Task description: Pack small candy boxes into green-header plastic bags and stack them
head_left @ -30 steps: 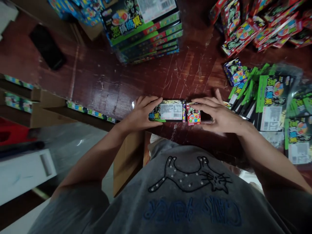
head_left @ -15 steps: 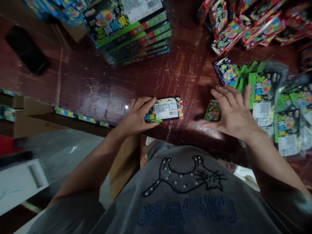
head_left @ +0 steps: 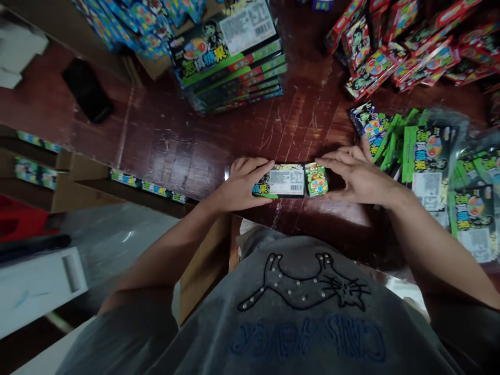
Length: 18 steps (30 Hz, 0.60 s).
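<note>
My left hand (head_left: 250, 183) is closed around the left end of a flat black and green candy packet (head_left: 287, 180) with a white printed label on top. The packet lies crosswise on the table near its front edge. At its right end is a small green candy box (head_left: 316, 178) with colourful candies printed on it. My right hand (head_left: 349, 176) grips this box from the right, thumb on the near side and fingers on the far side. Box and packet are almost end to end; whether they touch is hard to tell.
Stacked black and green packets (head_left: 234, 57) stand at the back, beside blue packages (head_left: 144, 26). Red candy boxes (head_left: 377, 62) are heaped at the back right. Green packets (head_left: 429, 151) and a purple box (head_left: 365, 119) lie right. A black phone-like object (head_left: 86, 89) and cardboard boxes (head_left: 89, 182) are left.
My right hand has closed on the small green box and brought it left to the packet's end. The red box end seen there before no longer shows. The view has shifted slightly.
</note>
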{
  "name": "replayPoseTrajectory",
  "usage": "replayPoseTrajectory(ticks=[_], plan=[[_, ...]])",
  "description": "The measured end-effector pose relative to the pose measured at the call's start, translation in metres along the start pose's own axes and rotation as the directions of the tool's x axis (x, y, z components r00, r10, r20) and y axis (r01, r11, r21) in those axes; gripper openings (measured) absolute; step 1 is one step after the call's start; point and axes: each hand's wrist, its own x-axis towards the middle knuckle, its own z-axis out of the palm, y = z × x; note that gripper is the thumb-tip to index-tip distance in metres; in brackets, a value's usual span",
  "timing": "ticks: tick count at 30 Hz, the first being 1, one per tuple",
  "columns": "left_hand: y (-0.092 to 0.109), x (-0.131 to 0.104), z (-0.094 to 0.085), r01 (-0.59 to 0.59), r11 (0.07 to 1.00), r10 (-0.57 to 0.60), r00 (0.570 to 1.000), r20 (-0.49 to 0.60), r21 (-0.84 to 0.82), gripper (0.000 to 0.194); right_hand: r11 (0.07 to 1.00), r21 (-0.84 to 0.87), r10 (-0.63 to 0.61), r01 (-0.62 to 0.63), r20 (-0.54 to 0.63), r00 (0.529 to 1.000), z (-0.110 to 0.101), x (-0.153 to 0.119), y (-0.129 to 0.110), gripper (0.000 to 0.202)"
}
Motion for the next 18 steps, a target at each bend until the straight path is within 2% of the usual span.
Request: replayPoseTrajectory(ticks=[4, 7, 11, 14, 18], plan=[[0.001, 0.001, 0.002, 0.023, 1.000, -0.023, 1.000, -0.012, -0.017, 0.095, 1.000, 0.004, 0.018, -0.018, -0.019, 1.000, 0.004, 0.007, -0.001, 0.082], [0.002, 0.001, 0.006, 0.050, 0.999, -0.051, 0.998, -0.027, -0.003, 0.098, 0.998, -0.006, 0.057, -0.058, -0.100, 0.993, 0.017, 0.009, -0.014, 0.087], [0.005, -0.002, 0.011, 0.072, 0.997, -0.070, 0.996, -0.063, 0.016, 0.098, 0.987, 0.002, 0.156, -0.160, -0.231, 0.960, 0.036, -0.004, -0.031, 0.068], [0.008, -0.003, 0.012, 0.079, 0.995, -0.074, 0.994, -0.081, 0.060, 0.095, 0.987, 0.026, 0.160, -0.158, -0.206, 0.965, 0.045, -0.010, -0.040, 0.065], [0.010, 0.000, 0.011, 0.089, 0.990, -0.082, 0.994, -0.074, 0.105, 0.096, 0.988, 0.026, 0.155, -0.153, -0.221, 0.963, 0.051, -0.004, -0.042, 0.056]])
